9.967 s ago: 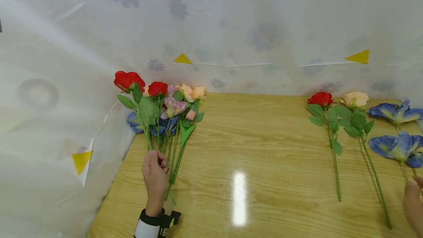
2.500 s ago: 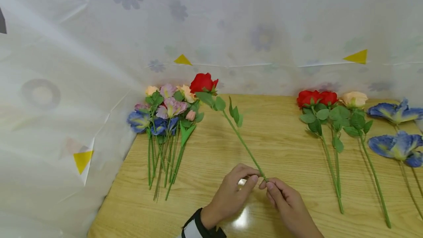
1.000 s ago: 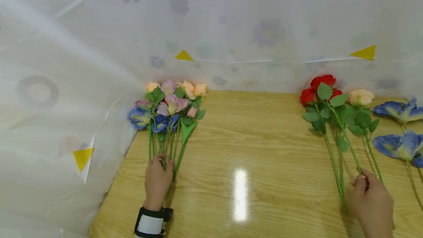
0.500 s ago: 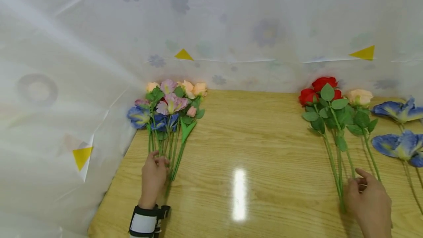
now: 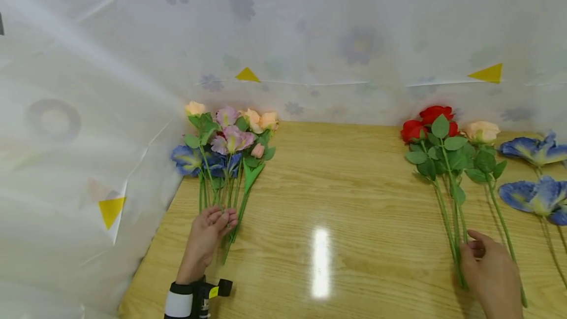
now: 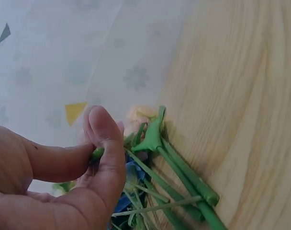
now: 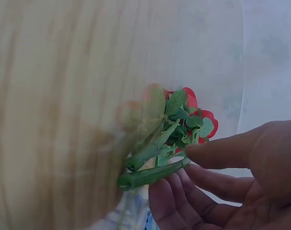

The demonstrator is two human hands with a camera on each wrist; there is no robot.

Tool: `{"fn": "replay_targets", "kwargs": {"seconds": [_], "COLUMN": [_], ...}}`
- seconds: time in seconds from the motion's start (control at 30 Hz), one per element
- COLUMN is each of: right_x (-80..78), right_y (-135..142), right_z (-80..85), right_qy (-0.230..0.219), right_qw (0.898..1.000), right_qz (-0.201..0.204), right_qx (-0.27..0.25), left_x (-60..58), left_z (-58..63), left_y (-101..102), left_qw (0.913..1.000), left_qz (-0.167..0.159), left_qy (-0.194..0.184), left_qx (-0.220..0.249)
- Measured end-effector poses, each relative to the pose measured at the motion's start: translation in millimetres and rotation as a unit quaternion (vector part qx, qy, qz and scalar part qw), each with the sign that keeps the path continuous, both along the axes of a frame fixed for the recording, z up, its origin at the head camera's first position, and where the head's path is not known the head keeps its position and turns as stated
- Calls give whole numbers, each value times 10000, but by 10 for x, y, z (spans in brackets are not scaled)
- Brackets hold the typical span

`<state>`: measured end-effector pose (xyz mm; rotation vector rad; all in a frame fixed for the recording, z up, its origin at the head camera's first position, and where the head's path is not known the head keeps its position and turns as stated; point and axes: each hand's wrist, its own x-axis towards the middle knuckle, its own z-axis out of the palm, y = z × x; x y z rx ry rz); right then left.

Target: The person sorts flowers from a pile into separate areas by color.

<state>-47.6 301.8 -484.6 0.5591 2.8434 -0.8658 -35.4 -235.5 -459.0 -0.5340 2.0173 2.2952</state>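
My left hand [image 5: 205,238] is at the left bunch of artificial flowers, pinching the stem of a peach rose [image 5: 195,108] between thumb and fingers. That rose stands a little above pink flowers [image 5: 232,138], other peach roses [image 5: 267,120] and blue flowers [image 5: 186,160]. In the left wrist view a short bit of green stem [image 6: 96,154] shows in the pinch. On the right, my right hand [image 5: 491,270] holds a red rose [image 5: 436,113] low on its stem. This rose lies over two more red roses, their stem ends [image 7: 136,179] close to my fingers.
A peach rose [image 5: 482,132] and two blue flowers [image 5: 538,196] lie at the right of the wooden table [image 5: 354,186]. A patterned plastic sheet [image 5: 310,28] rises behind the table and along its left side.
Over ten seconds, two red roses went from the left bunch to the right group. In the last second my right hand lowered the second, while my left hand took hold of a peach rose and raised it slightly.
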Motion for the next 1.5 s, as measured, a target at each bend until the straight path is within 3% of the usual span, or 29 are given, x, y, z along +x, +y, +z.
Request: {"fn": "replay_targets", "kwargs": {"seconds": [0.23, 0.4, 0.5, 0.67, 0.93, 1.07, 1.23, 1.4, 1.5], "right_x": [21, 64, 83, 94, 139, 166, 195, 209, 229], "right_y": [-4, -7, -51, -175, -282, -332, -455, -651, -776], "right_z": [19, 30, 42, 85, 212, 288, 380, 442, 460], "right_qy": [15, 671, 1071, 1374, 1347, 1386, 1363, 1363, 1381], "right_qw": [9998, 9972, 9933, 9869, 9787, 9751, 9603, 9508, 9383], "right_qz": [-169, -298, -438, -834, -1063, -568, 415, 994, 1433], "right_qx": [-137, -120, -54, -142, -1130, -1634, -2400, -2597, -2830], "left_x": [8, 10, 10, 6, -31, -44, -41, -3, 45], "left_z": [19, 60, 87, 121, 157, 172, 171, 182, 188], "left_y": [29, 73, 129, 246, 507, 654, 852, 1098, 1282], "left_qw": [9959, 9863, 9831, 9766, 9626, 9540, 9350, 9277, 9220], "left_qz": [-542, -997, -1103, -1255, -1790, -2092, -2639, -3075, -3395], "left_qy": [719, 1307, 1460, 1747, 2017, 2115, 2333, 2098, 1860], "left_qx": [131, 163, 95, -33, -276, -373, -420, -284, -115]}}
